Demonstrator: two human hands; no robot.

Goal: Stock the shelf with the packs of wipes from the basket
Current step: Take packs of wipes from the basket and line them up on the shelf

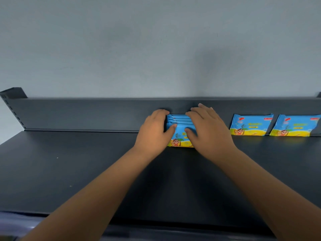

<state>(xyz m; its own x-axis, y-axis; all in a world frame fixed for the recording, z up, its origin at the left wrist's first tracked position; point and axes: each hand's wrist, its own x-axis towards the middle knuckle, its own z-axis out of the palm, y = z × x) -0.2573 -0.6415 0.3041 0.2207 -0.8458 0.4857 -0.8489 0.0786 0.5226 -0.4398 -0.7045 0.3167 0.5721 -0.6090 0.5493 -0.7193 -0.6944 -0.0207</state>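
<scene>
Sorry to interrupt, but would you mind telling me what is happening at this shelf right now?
A person is stocking a dark shelf with blue packs of wipes. The left hand and right hand together press a row of upright packs against the shelf's back panel. Two more stocked packs stand to the right, leaning on that panel. The basket is out of view.
</scene>
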